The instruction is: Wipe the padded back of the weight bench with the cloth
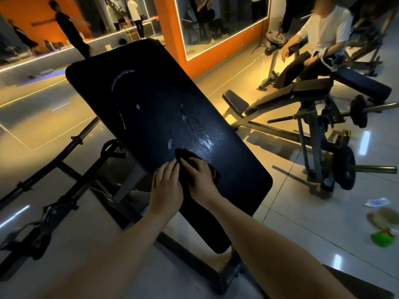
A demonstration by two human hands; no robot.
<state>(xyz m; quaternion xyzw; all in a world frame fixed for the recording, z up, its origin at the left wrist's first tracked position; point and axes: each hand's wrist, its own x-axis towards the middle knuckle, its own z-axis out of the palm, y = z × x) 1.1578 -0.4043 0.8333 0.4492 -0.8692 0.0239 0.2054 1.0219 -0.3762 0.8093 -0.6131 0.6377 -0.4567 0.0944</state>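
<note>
My left hand (166, 186) lies flat, fingers extended, on the lower left part of the padded back (151, 108), touching the cloth's left edge. The dark cloth (183, 157) sits on the pad beneath and between my 2 hands. My right hand (199, 176) presses flat, fingers spread, on top of the cloth. Right of the pad, a seated person (319, 39) occupies another machine.
</note>
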